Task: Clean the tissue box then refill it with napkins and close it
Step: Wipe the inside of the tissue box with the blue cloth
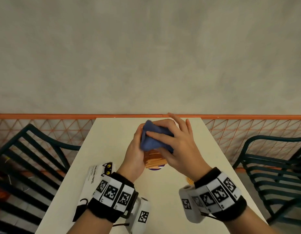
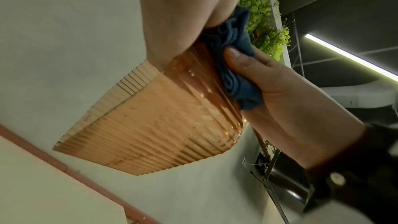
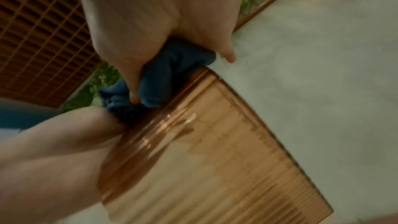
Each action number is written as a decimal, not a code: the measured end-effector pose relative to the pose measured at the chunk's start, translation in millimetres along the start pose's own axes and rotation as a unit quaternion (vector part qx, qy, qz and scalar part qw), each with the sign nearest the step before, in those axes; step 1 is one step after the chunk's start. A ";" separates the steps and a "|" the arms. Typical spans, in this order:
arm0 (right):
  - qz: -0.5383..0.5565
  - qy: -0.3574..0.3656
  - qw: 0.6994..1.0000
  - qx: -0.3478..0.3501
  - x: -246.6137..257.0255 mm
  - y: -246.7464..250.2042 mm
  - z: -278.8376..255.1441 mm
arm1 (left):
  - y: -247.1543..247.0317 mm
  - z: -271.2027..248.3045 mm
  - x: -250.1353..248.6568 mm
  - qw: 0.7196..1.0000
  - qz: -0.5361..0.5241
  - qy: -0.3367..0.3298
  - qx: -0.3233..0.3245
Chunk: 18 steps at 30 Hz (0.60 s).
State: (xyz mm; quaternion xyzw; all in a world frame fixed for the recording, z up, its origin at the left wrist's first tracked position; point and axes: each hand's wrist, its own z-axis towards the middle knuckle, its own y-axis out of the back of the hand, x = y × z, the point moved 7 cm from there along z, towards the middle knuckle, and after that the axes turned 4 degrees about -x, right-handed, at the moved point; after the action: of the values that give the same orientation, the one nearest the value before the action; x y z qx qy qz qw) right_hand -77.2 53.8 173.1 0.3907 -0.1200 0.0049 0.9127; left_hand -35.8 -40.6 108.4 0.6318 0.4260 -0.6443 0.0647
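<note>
While both hands work above the middle of the bench, the scene reads as follows.

Tissue box: amber, ribbed and see-through; it is lifted off the bench and held tilted between the two hands.
Left hand: it grips the left side of the tissue box, fingers wrapped behind it; only the back of the hand shows in the head view, and in the left wrist view the palm lies against the box wall.
Right hand: it presses a blue cloth against the upper end of the tissue box; thumb and index finger clamp the cloth, while the other fingers stand out straight beyond the box.
Cloth: bunched, on top of the tissue box and touching its rim; the right wrist view, though blurred, shows it tucked between fingers and box.
Napkin pack: white with a black cat print, flat on the bench, left of the tissue box and nearer the person, partly under the left wrist.
Chairs: a dark slatted chair stands on each side of the bench.
</note>
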 end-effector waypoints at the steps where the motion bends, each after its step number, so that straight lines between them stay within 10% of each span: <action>1: 0.032 -0.025 0.999 -0.014 -3.1 0.7 4.1 | -2.8 -2.0 -1.1 1.000 -0.004 0.005 0.006; 12: -0.005 -0.014 1.000 -0.009 4.9 -13.5 -22.7 | 12.4 -9.6 9.9 0.998 0.051 -0.017 0.026; 18: 0.202 -0.141 0.969 -0.021 -26.8 10.7 8.1 | 5.5 -27.9 12.2 0.977 0.174 -0.116 0.048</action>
State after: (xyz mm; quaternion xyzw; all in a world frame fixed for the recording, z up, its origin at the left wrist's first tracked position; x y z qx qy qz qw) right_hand -106.1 57.7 180.1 0.3360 -0.3237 0.1320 0.8746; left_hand -13.5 -21.0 99.7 0.6198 0.2678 -0.7116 0.1943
